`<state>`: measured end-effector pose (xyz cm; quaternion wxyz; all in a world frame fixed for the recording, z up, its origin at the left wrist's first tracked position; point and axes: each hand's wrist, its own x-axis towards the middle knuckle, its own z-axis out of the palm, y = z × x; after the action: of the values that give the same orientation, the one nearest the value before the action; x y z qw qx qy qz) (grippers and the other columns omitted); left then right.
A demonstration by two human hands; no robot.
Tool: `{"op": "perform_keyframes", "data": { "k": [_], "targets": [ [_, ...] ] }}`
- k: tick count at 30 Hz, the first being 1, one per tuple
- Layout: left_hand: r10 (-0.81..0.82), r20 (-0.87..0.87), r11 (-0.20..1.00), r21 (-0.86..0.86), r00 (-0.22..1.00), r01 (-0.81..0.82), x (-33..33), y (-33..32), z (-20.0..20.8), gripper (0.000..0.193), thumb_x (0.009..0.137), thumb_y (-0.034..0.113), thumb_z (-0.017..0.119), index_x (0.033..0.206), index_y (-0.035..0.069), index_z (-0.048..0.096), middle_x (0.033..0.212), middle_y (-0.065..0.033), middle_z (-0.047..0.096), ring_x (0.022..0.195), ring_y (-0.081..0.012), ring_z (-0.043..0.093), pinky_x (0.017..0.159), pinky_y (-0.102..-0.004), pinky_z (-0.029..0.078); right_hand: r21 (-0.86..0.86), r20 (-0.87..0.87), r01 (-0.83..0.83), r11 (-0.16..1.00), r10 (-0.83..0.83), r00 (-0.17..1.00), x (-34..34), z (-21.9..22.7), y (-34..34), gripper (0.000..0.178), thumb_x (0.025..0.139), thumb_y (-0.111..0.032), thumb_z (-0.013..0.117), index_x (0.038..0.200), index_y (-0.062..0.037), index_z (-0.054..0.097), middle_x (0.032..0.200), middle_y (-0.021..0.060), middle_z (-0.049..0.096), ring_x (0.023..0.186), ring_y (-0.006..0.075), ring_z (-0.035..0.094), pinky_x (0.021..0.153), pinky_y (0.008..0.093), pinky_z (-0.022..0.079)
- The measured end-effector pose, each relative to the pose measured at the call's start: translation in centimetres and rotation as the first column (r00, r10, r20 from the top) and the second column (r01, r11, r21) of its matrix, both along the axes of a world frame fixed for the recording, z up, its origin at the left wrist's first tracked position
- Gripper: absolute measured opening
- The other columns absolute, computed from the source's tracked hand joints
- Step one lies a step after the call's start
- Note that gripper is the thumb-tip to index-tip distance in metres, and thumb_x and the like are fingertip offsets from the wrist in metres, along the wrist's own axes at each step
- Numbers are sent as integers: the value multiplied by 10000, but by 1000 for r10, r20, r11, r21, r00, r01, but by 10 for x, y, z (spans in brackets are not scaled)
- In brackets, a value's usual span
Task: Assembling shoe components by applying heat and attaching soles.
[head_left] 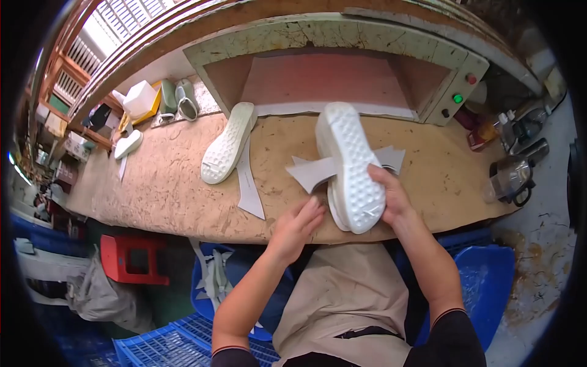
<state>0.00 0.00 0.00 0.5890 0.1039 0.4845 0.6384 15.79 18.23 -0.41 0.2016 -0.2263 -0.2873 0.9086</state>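
Note:
My right hand (394, 199) grips a white shoe (353, 174) by its right side, thumb on the sole. The knobbly sole faces up toward me. Pale grey curved flaps (313, 173) stick out on both sides of the shoe; how they join it is hidden. Just left of the shoe's lower end is my left hand (298, 225), its fingers loosely stretched, holding nothing visible. Another white shoe (231, 147) lies sole up on the bench to the left. A pale grey pointed strip (249, 191) shows beside and partly under it.
A brown-covered workbench (177, 202) spans the view. Behind it stands an open-fronted box (312, 35), glowing reddish inside, with a lit green button (458, 98). Bottles (529, 122) and a clear jug (512, 178) stand right. Below are blue crates (183, 342) and a red stool (131, 260).

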Motion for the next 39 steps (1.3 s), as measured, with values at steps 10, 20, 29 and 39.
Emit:
{"op": "perform_keyframes", "data": {
  "k": [10,20,29,39],
  "targets": [
    [250,220,953,117,943,-280,13,47,1,535,923,291,702,1285,-62,526,1210,-166,623,1072,-213,625,926,-329,509,69,56,195,978,-199,978,-6,24,-37,517,923,-241,603,1351,30,499,1200,164,658,942,210,683,810,316,554],
    [421,-76,870,316,904,-379,-21,160,15,513,861,209,754,1231,-76,541,1122,-157,649,972,-204,633,836,-290,513,204,38,233,951,-245,969,-49,30,68,453,928,-242,625,1286,24,545,1165,143,667,909,198,675,784,304,552],
    [391,-109,891,295,914,-345,-89,275,23,439,806,245,796,1094,-62,670,1047,-139,693,846,-180,644,734,-286,529,298,49,333,894,-363,931,-131,41,174,411,903,-277,671,1197,7,624,1120,112,677,940,199,644,827,317,525],
    [461,-432,886,278,775,-371,-147,387,-37,488,858,358,695,1127,-43,625,1068,-180,690,962,-277,661,843,-350,525,576,143,302,759,-458,877,-190,19,251,379,891,-296,700,1171,-41,682,1109,68,694,981,153,629,867,263,485]
  ]
}}
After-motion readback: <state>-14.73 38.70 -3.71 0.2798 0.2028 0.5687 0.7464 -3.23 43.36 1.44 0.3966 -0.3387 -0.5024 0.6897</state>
